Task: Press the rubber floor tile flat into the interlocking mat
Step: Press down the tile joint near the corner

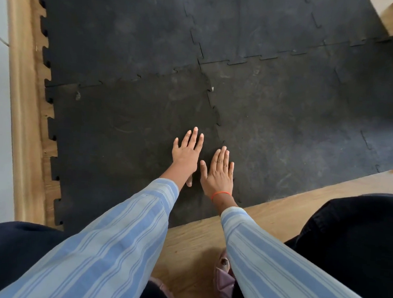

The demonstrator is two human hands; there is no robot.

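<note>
A black rubber floor tile (123,130) lies at the near left of the interlocking mat (285,103), its toothed edges meshed with the tiles behind and to the right. My left hand (187,154) lies palm down on this tile near its right seam, fingers spread and flat. My right hand (219,173) rests palm down just beside it, over the seam between the near left and near right tiles. Both hands hold nothing. A thin orange band circles my right wrist.
Bare wooden floor (197,236) runs along the mat's near edge. A wooden skirting strip (20,115) borders the left side, with jigsaw teeth exposed there. My dark-trousered knees (358,239) flank my arms. A small white speck (212,88) sits on a seam.
</note>
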